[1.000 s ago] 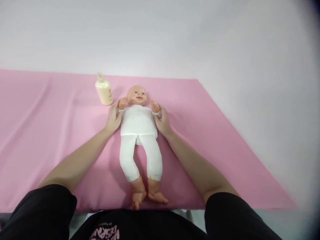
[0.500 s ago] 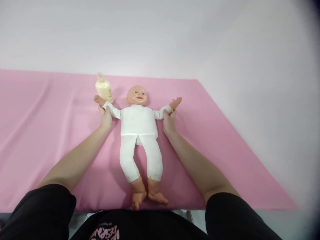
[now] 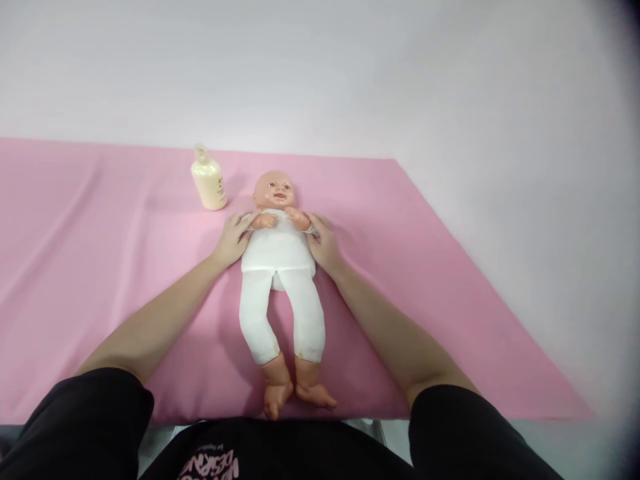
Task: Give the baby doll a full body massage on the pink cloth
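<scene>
A baby doll (image 3: pixel 280 267) in white clothes lies on its back on the pink sheet (image 3: pixel 100 267), head away from me, feet near the front edge. My left hand (image 3: pixel 231 240) holds the doll's arm on the left side and my right hand (image 3: pixel 325 243) holds the other arm. Both doll arms are folded inward, with the small hands resting on its chest just below the chin.
A cream lotion bottle (image 3: pixel 209 180) stands upright on the sheet just left of the doll's head. The sheet's right edge runs diagonally from the back to the front right. A white wall stands behind the sheet.
Half a second ago I held the doll's arms stretched out to both sides. Now both arms are folded in over its chest, my hands having moved inward with them.
</scene>
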{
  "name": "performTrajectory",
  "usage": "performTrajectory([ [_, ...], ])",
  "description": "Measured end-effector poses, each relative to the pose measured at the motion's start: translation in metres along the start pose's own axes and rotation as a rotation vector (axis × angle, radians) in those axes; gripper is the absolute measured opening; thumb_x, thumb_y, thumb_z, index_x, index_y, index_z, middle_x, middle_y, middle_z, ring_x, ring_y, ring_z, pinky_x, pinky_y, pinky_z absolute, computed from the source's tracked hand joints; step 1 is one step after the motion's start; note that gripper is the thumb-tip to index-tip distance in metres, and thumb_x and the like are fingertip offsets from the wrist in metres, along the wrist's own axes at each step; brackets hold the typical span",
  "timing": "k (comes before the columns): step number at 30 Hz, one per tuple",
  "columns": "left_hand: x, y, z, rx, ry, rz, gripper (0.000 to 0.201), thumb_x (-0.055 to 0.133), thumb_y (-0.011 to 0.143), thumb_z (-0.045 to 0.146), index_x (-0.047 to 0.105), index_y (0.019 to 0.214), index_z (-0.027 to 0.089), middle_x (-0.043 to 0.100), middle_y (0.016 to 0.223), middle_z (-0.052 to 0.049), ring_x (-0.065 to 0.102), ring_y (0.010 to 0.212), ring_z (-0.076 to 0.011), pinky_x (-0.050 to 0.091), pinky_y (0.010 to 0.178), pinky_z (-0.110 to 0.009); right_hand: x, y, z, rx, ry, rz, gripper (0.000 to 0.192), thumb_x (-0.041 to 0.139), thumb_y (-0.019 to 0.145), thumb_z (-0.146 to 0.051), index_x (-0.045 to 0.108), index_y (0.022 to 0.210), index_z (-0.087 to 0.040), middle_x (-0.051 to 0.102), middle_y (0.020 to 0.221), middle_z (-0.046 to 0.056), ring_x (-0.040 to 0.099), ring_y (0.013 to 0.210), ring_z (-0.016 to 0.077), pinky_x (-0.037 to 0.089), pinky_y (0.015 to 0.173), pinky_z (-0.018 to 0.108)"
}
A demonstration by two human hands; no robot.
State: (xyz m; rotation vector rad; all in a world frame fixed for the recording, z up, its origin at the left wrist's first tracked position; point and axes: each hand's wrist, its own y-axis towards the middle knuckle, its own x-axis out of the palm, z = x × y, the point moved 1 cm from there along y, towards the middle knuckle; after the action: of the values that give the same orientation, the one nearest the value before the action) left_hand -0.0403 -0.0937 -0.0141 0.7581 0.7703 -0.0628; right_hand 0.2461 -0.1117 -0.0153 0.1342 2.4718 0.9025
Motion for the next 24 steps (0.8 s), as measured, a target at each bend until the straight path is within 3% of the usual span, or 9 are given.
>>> performTrajectory([
  [5, 0.0, 0.0, 0.002, 0.018, 0.013, -0.014, 0.048, 0.047, 0.099, 0.025, 0.055, 0.147, 0.024, 0.058, 0.141, -0.013, 0.052, 0.131, -0.0288, 0.039, 0.118, -0.053, 0.001, 0.001, 0.001, -0.037, -0.027, -0.03, 0.052, 0.048, 0.089, -0.013, 0.061, 0.137, -0.027, 0.065, 0.137, 0.007, 0.058, 0.13, 0.0256, 0.043, 0.119, 0.051],
  [10, -0.002, -0.001, 0.0, -0.054, -0.149, 0.126, 0.053, 0.05, 0.102, 0.044, 0.046, 0.15, 0.023, 0.054, 0.148, -0.015, 0.047, 0.142, -0.0296, 0.033, 0.124, -0.053, 0.004, 0.0, 0.008, 0.031, 0.094, 0.062, 0.048, 0.055, 0.094, -0.027, 0.054, 0.142, -0.028, 0.062, 0.142, 0.009, 0.056, 0.134, 0.0252, 0.042, 0.12, 0.051],
  [15, -0.003, 0.0, -0.013, -0.245, -0.444, 0.395, 0.068, 0.058, 0.097, 0.059, 0.034, 0.153, 0.027, 0.043, 0.159, -0.014, 0.04, 0.151, -0.0264, 0.03, 0.128, -0.045, -0.001, 0.002, 0.019, 0.124, 0.222, 0.222, 0.066, 0.06, 0.093, -0.036, 0.034, 0.152, -0.027, 0.042, 0.16, 0.013, 0.042, 0.149, 0.0263, 0.033, 0.125, 0.055],
  [20, -0.003, 0.0, -0.042, -0.528, -0.645, 0.6, 0.051, 0.057, 0.1, 0.043, 0.036, 0.145, 0.031, 0.046, 0.158, -0.01, 0.047, 0.147, -0.0227, 0.037, 0.125, -0.043, -0.007, 0.004, 0.045, 0.205, 0.266, 0.392, 0.078, 0.06, 0.09, -0.034, 0.022, 0.158, -0.029, 0.026, 0.167, 0.012, 0.031, 0.156, 0.0267, 0.027, 0.126, 0.062],
  [22, -0.002, -0.003, -0.056, -0.649, -0.676, 0.658, 0.043, 0.049, 0.103, 0.037, 0.036, 0.144, 0.029, 0.047, 0.157, -0.01, 0.048, 0.147, -0.022, 0.038, 0.125, -0.043, -0.007, 0.003, 0.055, 0.313, 0.305, 0.457, 0.076, 0.056, 0.09, -0.036, 0.021, 0.157, -0.028, 0.026, 0.166, 0.012, 0.033, 0.154, 0.0258, 0.03, 0.125, 0.061],
  [24, -0.003, -0.004, -0.065, -0.605, -0.646, 0.61, 0.044, 0.037, 0.107, 0.034, 0.03, 0.149, 0.025, 0.042, 0.161, -0.012, 0.044, 0.15, -0.0226, 0.036, 0.126, -0.046, -0.008, 0.004, 0.059, 0.407, 0.346, 0.509, 0.072, 0.052, 0.091, -0.038, 0.023, 0.156, -0.026, 0.028, 0.166, 0.014, 0.036, 0.153, 0.0243, 0.031, 0.126, 0.058],
])
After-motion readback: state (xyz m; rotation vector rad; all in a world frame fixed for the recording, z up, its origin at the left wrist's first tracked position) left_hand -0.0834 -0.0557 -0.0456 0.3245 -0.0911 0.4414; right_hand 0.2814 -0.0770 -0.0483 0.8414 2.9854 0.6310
